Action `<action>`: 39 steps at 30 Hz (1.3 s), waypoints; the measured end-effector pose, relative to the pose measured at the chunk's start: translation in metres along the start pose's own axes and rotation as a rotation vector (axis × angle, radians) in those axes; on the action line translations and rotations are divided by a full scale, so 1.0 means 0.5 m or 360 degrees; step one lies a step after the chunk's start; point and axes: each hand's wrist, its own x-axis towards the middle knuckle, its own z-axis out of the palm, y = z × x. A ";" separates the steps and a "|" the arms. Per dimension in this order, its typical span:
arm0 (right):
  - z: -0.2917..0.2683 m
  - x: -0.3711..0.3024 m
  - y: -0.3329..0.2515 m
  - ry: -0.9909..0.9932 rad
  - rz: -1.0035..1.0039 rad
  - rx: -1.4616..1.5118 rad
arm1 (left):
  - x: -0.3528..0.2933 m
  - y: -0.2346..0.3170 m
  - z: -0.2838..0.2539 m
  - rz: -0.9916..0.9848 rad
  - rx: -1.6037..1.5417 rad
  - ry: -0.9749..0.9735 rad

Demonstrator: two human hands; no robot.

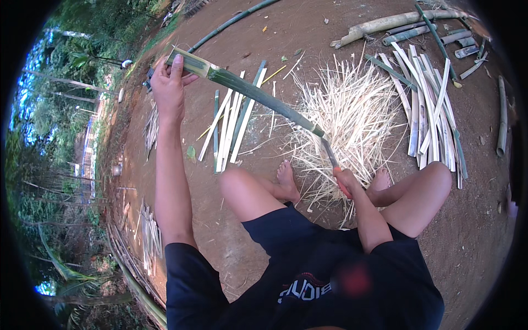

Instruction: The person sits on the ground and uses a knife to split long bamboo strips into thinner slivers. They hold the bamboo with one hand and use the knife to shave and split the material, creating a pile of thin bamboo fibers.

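My left hand [169, 88] grips the bamboo [264, 101] by its far end | my right hand [347, 180] clasps the knife [331, 155] | bamboo slants between them, near end at the knife | shavings [352, 104] beneath

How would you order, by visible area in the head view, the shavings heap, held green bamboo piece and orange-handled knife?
Shavings heap
Held green bamboo piece
Orange-handled knife
Camera nearness may enlarge the bamboo.

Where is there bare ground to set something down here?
Mostly bare dirt shows between the left forearm and left knee, and right of the right knee. It's crowded around and beyond the feet: shavings in the middle, strips on both sides, with the held bamboo and knife above.
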 end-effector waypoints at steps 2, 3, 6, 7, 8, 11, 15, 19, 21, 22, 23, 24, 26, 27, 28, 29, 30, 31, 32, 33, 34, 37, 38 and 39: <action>-0.007 -0.054 -0.041 -0.0208 0.0121 0.0364 | -0.002 0.026 -0.012 0.0042 -0.0033 -0.0028; -0.012 -0.088 -0.057 -0.0212 0.0156 0.0470 | -0.001 0.033 -0.023 0.0081 -0.0049 -0.0023; -0.005 -0.156 -0.080 -0.0180 0.0164 0.1107 | 0.002 0.087 -0.040 0.0208 -0.0105 -0.0094; 0.003 -0.176 -0.091 -0.0175 0.0145 0.1283 | 0.001 0.100 -0.035 0.0237 -0.0145 -0.0122; 0.015 -0.204 -0.103 -0.0179 0.0132 0.1456 | -0.005 0.112 -0.032 0.0260 -0.0178 -0.0148; 0.048 -0.292 -0.155 -0.0166 -0.0082 0.1474 | -0.036 0.084 -0.003 0.0223 -0.0133 -0.0223; 0.100 -0.479 -0.239 -0.0167 -0.0712 0.1146 | -0.103 -0.006 0.018 0.0129 -0.0094 -0.0221; 0.103 -0.472 -0.253 0.0334 -0.1341 0.0349 | -0.114 0.037 0.014 0.0204 -0.0115 -0.0159; 0.102 -0.485 -0.284 0.0398 -0.1390 0.0189 | -0.128 0.069 -0.003 0.0248 -0.0078 -0.0173; 0.104 -0.503 -0.306 0.0428 -0.1410 0.0105 | -0.137 0.045 0.000 0.0210 -0.0058 -0.0246; 0.117 -0.539 -0.334 0.0355 -0.1384 0.0050 | -0.151 0.027 -0.012 0.0172 0.0004 -0.0304; 0.121 -0.549 -0.350 0.0307 -0.1394 -0.0035 | -0.165 0.016 -0.003 0.0132 0.0033 -0.0370; 0.127 -0.551 -0.376 0.0218 -0.1412 -0.0198 | -0.206 0.009 0.017 0.0167 0.0029 -0.0169; 0.140 -0.538 -0.374 0.0209 -0.1491 -0.0252 | -0.211 0.011 0.015 0.0158 0.0016 -0.0179; 0.141 -0.529 -0.379 0.0202 -0.1488 -0.0282 | -0.211 0.013 0.015 0.0148 0.0006 -0.0189; 0.142 -0.524 -0.377 0.0186 -0.1472 -0.0319 | -0.217 0.015 0.019 0.0124 0.0036 -0.0145; 0.143 -0.517 -0.373 0.0169 -0.1454 -0.0356 | -0.219 0.014 0.021 0.0129 0.0051 -0.0132; 0.138 -0.496 -0.363 0.0120 -0.1348 -0.0329 | -0.221 0.010 0.022 0.0133 0.0066 -0.0118; 0.134 -0.471 -0.345 0.0138 -0.1240 -0.0327 | -0.222 0.009 0.019 0.0144 0.0093 -0.0106; 0.127 -0.441 -0.326 0.0156 -0.1148 -0.0322 | -0.219 0.009 0.014 0.0137 0.0121 -0.0079; 0.121 -0.417 -0.307 0.0177 -0.1055 -0.0317 | -0.217 0.007 0.009 0.0142 0.0129 -0.0063; 0.100 -0.368 -0.259 0.0196 -0.0975 -0.0388 | -0.218 -0.004 0.003 0.0159 0.0117 -0.0059; 0.102 -0.374 -0.271 0.0182 -0.1012 -0.0391 | -0.218 0.000 0.001 0.0171 0.0109 -0.0065; 0.107 -0.402 -0.283 0.0151 -0.1026 -0.0403 | -0.228 -0.001 -0.004 0.0154 0.0106 -0.0069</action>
